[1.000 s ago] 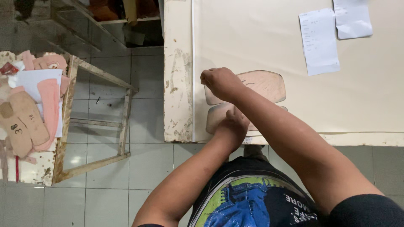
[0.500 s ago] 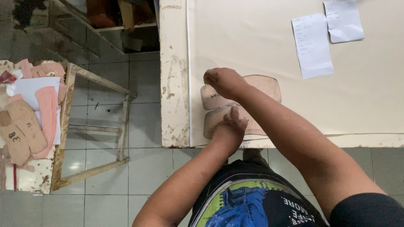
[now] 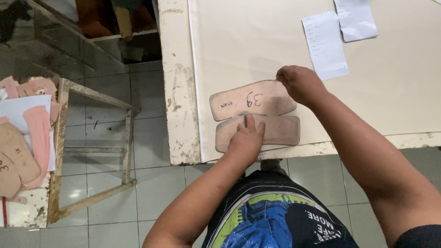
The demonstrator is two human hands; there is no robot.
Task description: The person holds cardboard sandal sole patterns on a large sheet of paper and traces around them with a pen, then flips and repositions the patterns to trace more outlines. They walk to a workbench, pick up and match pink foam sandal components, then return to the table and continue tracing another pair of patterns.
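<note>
Insole patterns: two pink cardboard pieces lie side by side on our tabletop (image 3: 395, 82). Since earlier, our right hand (image 3: 301, 84) has slid to the upper pattern's (image 3: 252, 100) three o'clock end, fingers curled, pressing. Our left hand (image 3: 246, 138) lies flat, fingers extended, on the lower pattern (image 3: 280, 130).

A worn white table (image 3: 180, 92) with chipped, stained paint carried a large cream sheet (image 3: 257, 41) that covered most of its top. On the sheet lay two pinkish insole patterns (image 3: 251, 98) side by side near the front edge, touching along their long sides. Two white paper slips (image 3: 324, 45) lay farther back on the sheet, just beside each other.
</note>
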